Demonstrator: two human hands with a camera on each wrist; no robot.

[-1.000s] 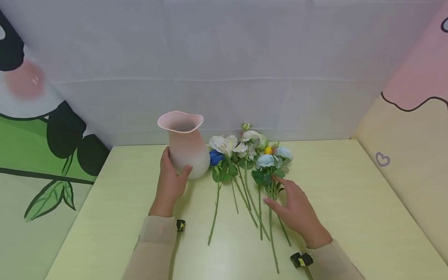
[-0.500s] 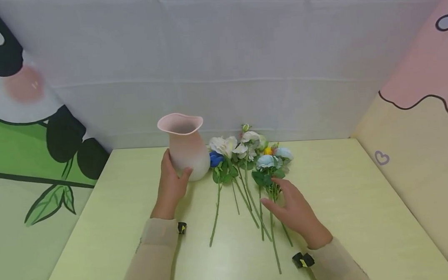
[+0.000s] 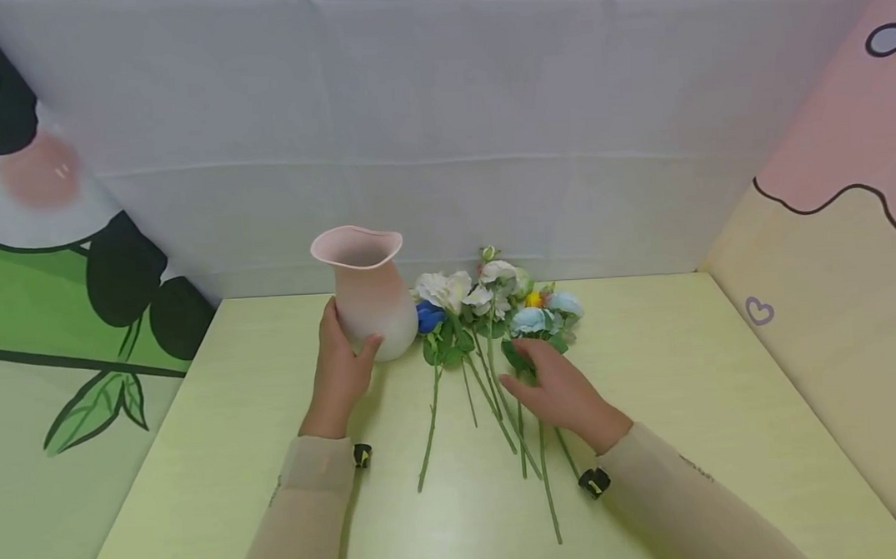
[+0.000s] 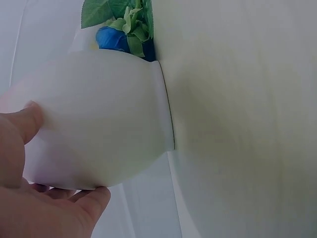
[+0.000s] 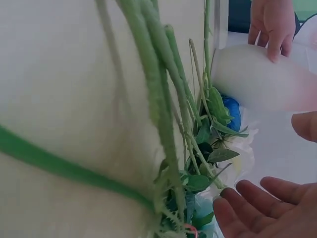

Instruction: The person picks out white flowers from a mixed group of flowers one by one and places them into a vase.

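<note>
My left hand (image 3: 341, 376) grips the belly of a pink-and-white vase (image 3: 374, 303), thumb on the near side and fingers round the left. The vase stands upright on the table with its wavy mouth upward. My right hand (image 3: 561, 389) hovers over the flower stems, fingers loosely extended and thumb apart, holding nothing. Just beyond its fingertips are light blue flowers (image 3: 532, 320) with green leaves. In the right wrist view, green stems (image 5: 163, 94) run past the spread fingers. A blue rose (image 3: 430, 316) and a white flower (image 3: 444, 290) lie against the vase's right side.
More white flowers (image 3: 497, 286) and a small yellow one (image 3: 534, 299) lie in the middle of the bunch, stems toward me. The pale yellow table (image 3: 694, 402) ends at a grey cloth backdrop (image 3: 602, 198). Printed panels stand on both sides.
My right hand has moved left and slightly away from me, from the right-hand stems to over the leaves of the light blue flowers. My left hand and the vase have stayed in place.
</note>
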